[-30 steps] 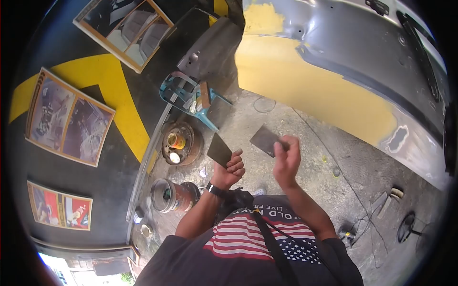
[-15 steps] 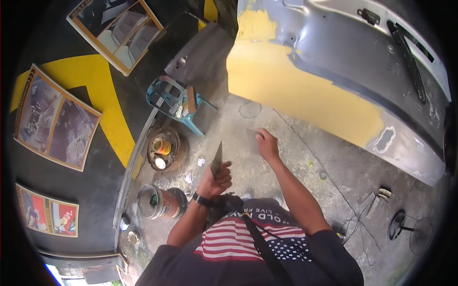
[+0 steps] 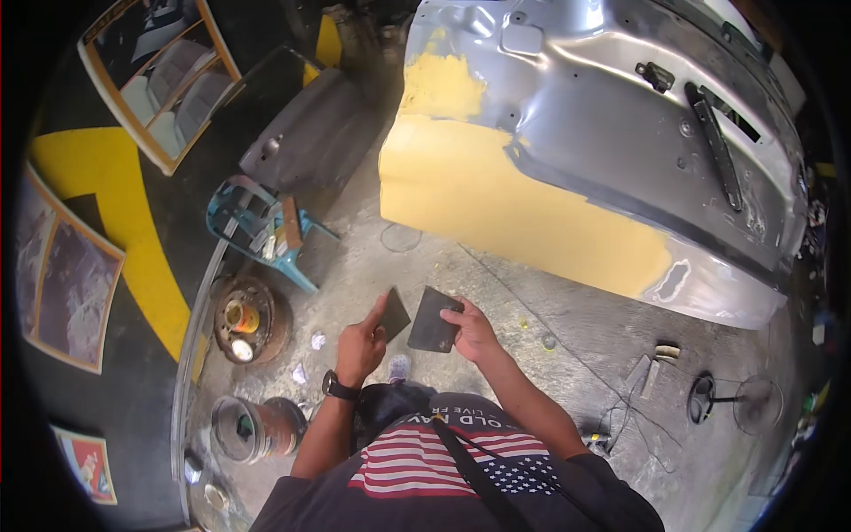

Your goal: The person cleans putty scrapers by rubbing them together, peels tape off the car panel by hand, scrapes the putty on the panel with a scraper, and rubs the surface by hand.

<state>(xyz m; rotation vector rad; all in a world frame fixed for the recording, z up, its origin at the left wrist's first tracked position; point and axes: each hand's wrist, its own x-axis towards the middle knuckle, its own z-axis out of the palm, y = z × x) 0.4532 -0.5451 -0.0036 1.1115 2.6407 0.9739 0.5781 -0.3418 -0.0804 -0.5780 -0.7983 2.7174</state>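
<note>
Gripping plates point(image 3: 433, 321), hands point(image 3: 474, 333) near "LIVE FR" shirt point(image 3: 417, 457)

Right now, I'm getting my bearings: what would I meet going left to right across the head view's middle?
Mid-height poster, rusty wheel rim, left hand with thin dark plate, right hand with second dark plate, black round object.

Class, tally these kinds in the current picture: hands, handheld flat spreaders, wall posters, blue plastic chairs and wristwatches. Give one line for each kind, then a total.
Hands: 2
Flat spreaders: 2
Wall posters: 3
Blue plastic chair: 1
Wristwatch: 1
Total: 9
</note>
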